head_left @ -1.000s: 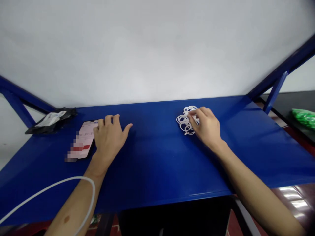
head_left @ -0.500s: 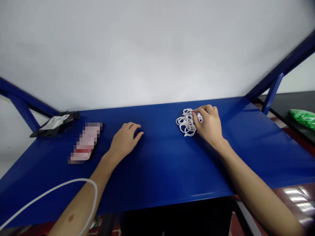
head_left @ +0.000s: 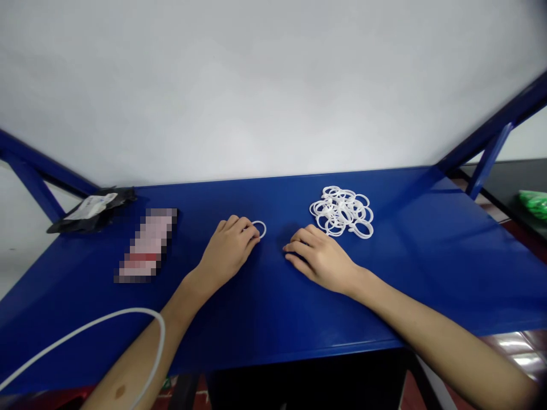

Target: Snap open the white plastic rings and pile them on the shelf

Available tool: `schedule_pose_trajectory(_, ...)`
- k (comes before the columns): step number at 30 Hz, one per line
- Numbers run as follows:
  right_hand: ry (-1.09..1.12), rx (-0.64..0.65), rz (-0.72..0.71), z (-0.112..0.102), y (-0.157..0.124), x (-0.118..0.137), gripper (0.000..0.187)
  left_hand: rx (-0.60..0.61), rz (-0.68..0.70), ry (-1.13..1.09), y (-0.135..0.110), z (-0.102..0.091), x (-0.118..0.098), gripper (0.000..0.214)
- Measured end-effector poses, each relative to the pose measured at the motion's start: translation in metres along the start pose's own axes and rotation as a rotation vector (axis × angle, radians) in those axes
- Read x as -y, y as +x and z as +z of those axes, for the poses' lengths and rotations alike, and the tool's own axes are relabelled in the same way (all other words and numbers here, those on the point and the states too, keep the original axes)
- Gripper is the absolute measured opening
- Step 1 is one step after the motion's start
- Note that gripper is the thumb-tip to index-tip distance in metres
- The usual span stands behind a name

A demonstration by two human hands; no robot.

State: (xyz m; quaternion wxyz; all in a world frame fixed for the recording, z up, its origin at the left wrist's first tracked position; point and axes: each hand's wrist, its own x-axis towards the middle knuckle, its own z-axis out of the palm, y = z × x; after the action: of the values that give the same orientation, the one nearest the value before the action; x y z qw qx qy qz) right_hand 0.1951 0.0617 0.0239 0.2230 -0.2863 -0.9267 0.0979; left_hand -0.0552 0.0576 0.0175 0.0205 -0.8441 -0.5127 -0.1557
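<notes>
My left hand (head_left: 228,247) pinches a single white ring (head_left: 264,230) between thumb and fingers, just above the blue table. Part of the ring is hidden behind the fingertips. To its right, my right hand (head_left: 318,256) hovers low over the table with fingers slightly bent and apart, holding nothing that I can see. Just beyond the right hand lies a loose pile of thin white plastic rings (head_left: 342,210), some with a small knob on the band.
A phone with a blurred screen (head_left: 147,245) lies left of my left hand. Behind it is a black plastic bag with a white label (head_left: 92,208). A white cable (head_left: 85,330) loops over my left forearm. Blue frame bars and a pale wall bound the blue table (head_left: 273,319).
My right hand has moved from the pile toward the left and nearer me. My left hand has shifted right and closed on one ring. The pile is now uncovered.
</notes>
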Motion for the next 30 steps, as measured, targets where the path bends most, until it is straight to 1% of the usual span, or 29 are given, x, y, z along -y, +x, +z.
schedule_pose_trajectory(3, 0.067, -0.033, 0.066, -0.001, -0.001, 0.0, 0.026, -0.004, 0.059, -0.223, 0.002, -0.008, -0.012, 0.013)
schedule_pose_trajectory(6, 0.201, -0.103, 0.168, 0.001, -0.003, 0.0, 0.035, -0.016, 0.075, -0.49, 0.003, -0.015, -0.022, 0.014)
schedule_pose_trajectory(9, 0.29, -0.156, 0.185, 0.001, -0.004, 0.0, 0.031, -0.016, 0.061, -0.636, 0.001, -0.019, -0.025, 0.014)
schedule_pose_trajectory(13, 0.329, -0.188, 0.129, -0.001, -0.004, 0.0, 0.02, 0.018, 0.041, -0.732, 0.001, -0.02, -0.022, 0.016)
schedule_pose_trajectory(16, 0.461, -0.189, 0.114, -0.004, -0.004, 0.002, 0.014, 0.049, 0.005, -0.794, 0.001, -0.021, -0.021, 0.015)
schedule_pose_trajectory(18, 0.626, -0.163, 0.162, -0.006, -0.003, 0.006, 0.015, 0.088, -0.022, -0.85, 0.001, -0.023, -0.021, 0.017)
schedule_pose_trajectory(21, 0.888, -0.096, 0.287, -0.006, -0.003, 0.012, 0.021, 0.145, -0.044, -0.923, 0.0, -0.028, -0.022, 0.019)
schedule_pose_trajectory(23, 0.975, -0.078, 0.345, -0.005, -0.002, 0.015, 0.026, 0.175, -0.045, -0.932, 0.0, -0.03, -0.023, 0.02)
schedule_pose_trajectory(26, 0.952, -0.077, 0.379, -0.004, 0.0, 0.014, 0.028, 0.223, -0.04, -0.913, 0.001, -0.031, -0.025, 0.023)
schedule_pose_trajectory(30, 0.838, -0.054, 0.356, -0.004, 0.0, 0.01, 0.027, 0.253, -0.05, -0.889, 0.002, -0.029, -0.027, 0.024)
